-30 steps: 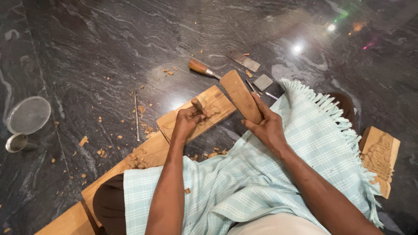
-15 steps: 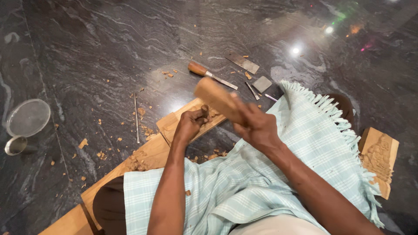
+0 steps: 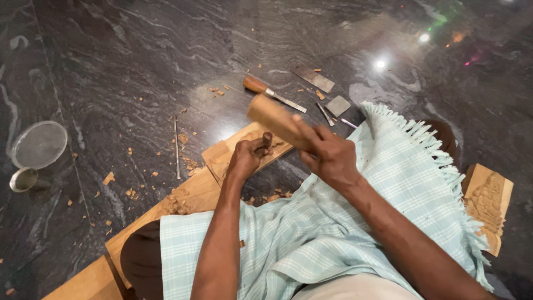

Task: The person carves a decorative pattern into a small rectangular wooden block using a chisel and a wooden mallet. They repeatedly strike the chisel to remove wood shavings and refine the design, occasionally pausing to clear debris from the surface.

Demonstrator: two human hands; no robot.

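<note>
Far left on the dark polished stone floor (image 3: pixel 111 66): round mesh sieve (image 3: pixel 39 144), with a small metal cup (image 3: pixel 23 179) just below it. Scattered wood chips (image 3: pixel 108 178) further right, then a thin metal rod (image 3: pixel 176 147) lying straight, well apart from the work.

Centre: long wooden plank (image 3: pixel 194 194) running diagonally from lower left up to the carved end, resting over the lap on a pale checked cloth (image 3: pixel 311 239). Left hand (image 3: pixel 244 158) closed tight around a wooden-handled chisel (image 3: pixel 266 139), handle top showing just above the fist, blade hidden against the plank. Right hand (image 3: pixel 330 155) clenched on a wooden mallet (image 3: pixel 272 118), head raised just above the chisel handle, not touching.

Judged stiff and fairly heavy: plank unlikely to shift, best gripped along its long edges. Mallet solid and dry, held near the lower end. Chisel thin, sharp at the tip, safe only by the handle.

Beyond: 1 spare chisel with orange handle (image 3: pixel 272 93), a flat metal blade (image 3: pixel 313 79), a small grey sharpening stone (image 3: pixel 337 105). Far right: carved wooden block (image 3: pixel 488 203) at the fringed cloth edge. Open floor above and left; tools crowding the upper right.
</note>
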